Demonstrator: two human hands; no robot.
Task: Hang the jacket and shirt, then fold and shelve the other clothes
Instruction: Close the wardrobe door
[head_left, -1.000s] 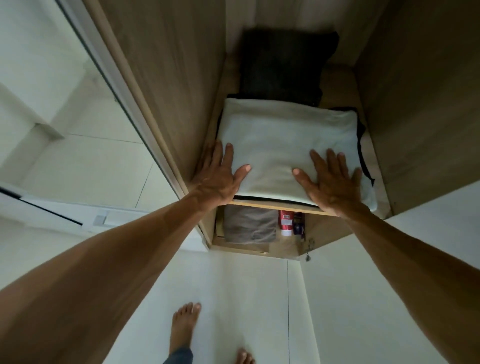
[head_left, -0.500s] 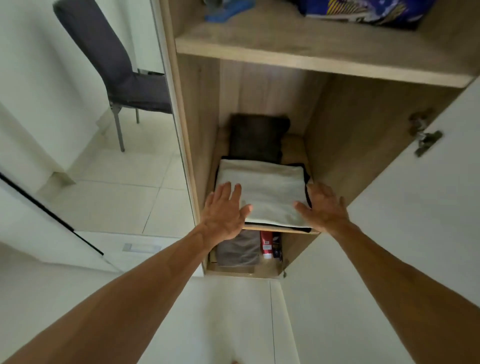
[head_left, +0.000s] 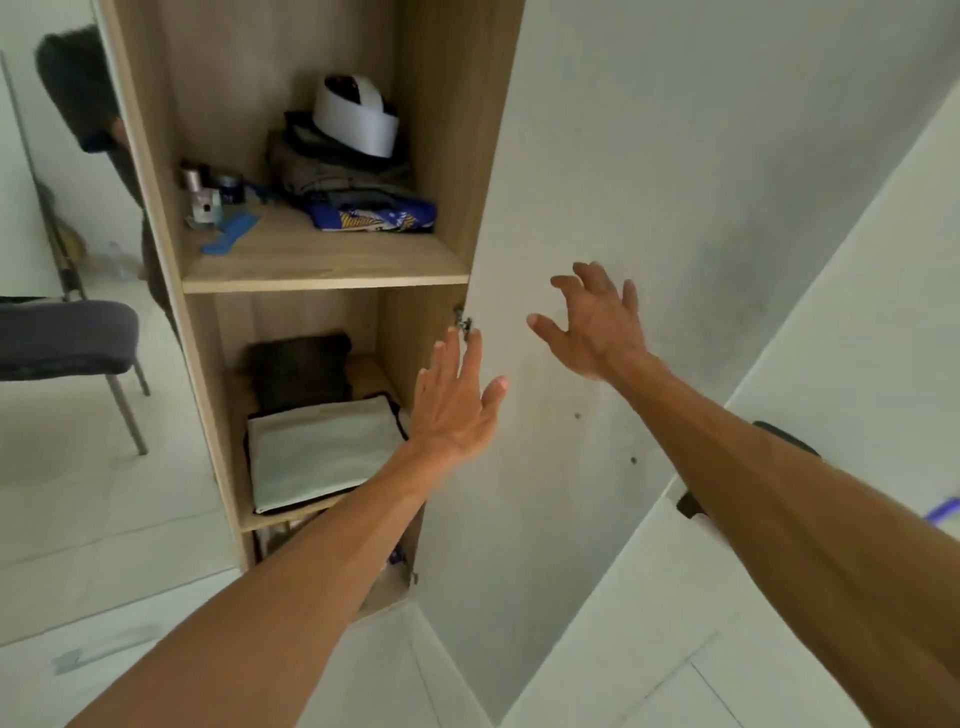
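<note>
Reaching forward, left hand (head_left: 453, 410) and right hand (head_left: 592, 325) spread, each grip empty.

Both hands have lifted off the folded white garment (head_left: 322, 457) — the left hand (head_left: 454, 402) now raised, fingers spread, before the wardrobe's side panel, the right hand (head_left: 592, 327) in front of the white door (head_left: 701, 182) — empty.

Left hand (head_left: 457, 405) and right hand (head_left: 592, 327) raised empty, fingers spread, before white cupboard door (head_left: 675, 208); folded white garment (head_left: 322, 457) on shelf (head_left: 291, 519) at 8 o'clock of left hand.
</note>
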